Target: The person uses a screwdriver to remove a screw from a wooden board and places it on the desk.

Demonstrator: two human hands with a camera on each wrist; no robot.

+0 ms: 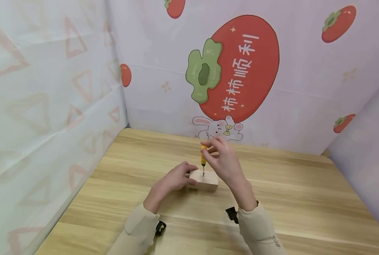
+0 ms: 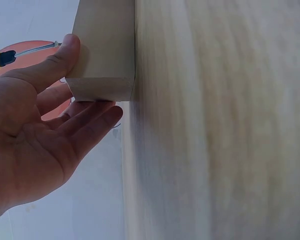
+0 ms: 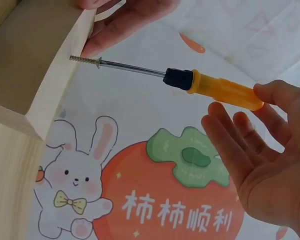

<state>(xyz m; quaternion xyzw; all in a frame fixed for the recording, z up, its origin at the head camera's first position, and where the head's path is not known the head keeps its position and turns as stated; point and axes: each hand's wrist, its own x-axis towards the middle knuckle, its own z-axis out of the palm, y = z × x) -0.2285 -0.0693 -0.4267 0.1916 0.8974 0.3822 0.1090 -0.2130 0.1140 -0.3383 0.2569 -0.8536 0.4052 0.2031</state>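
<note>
A pale wooden block (image 1: 209, 180) lies on the table, held at its left end by my left hand (image 1: 175, 177). In the left wrist view, the thumb presses near the block's top edge and the other fingers reach round the far side. A screw (image 3: 85, 60) stands upright in the block's top face, its thread partly showing. Above it, a screwdriver (image 3: 222, 91) with a yellow handle and black collar meets the screw head with its tip. My right hand (image 1: 225, 164) pinches the top end of that handle between thumb and fingers.
The wood-grain table (image 1: 288, 198) spreads around the block. Printed cloth walls (image 1: 164, 42) with persimmons and a rabbit rise behind it and at the sides. Black straps (image 1: 160, 228) sit at both sleeve cuffs.
</note>
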